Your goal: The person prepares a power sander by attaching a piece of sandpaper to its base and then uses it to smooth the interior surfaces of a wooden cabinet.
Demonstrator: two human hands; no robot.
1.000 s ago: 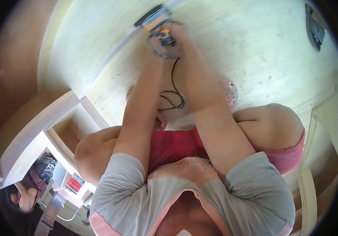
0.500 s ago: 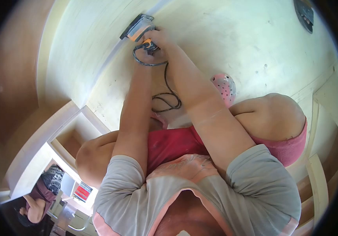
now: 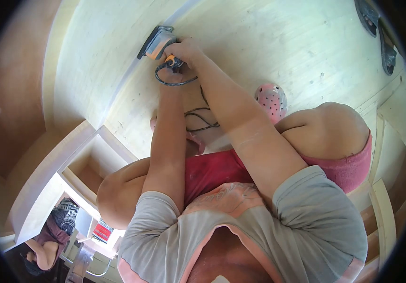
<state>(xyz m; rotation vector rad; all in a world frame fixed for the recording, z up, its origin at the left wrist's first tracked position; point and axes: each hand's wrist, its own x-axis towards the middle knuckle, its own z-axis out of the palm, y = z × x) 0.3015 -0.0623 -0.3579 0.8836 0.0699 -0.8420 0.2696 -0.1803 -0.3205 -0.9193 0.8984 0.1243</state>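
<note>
An orange-and-grey electric sander (image 3: 159, 46), dusty, has its black pad (image 3: 149, 43) turned to the pale curved wall (image 3: 108, 52) close to the bluish seam (image 3: 132, 70). My right hand (image 3: 187, 51) is closed around the sander's body. Lower down, my left hand (image 3: 171, 75) is closed at its rear end, beside the cord outlet; its fingers are partly hidden. From there the black power cord (image 3: 177, 84) loops under my hands and trails down between my arms to the floor.
A pink clog with holes (image 3: 272, 101) is by my bent right knee. Dark sandals (image 3: 388, 54) lie at the upper right. Wooden cubby shelving (image 3: 87, 162) stands at my left. Another person (image 3: 47, 245) sits beyond it at the lower left.
Both hands and the sander have shifted slightly down and left along the wall. My view has moved a little, so a second dark sandal now shows at the upper right.
</note>
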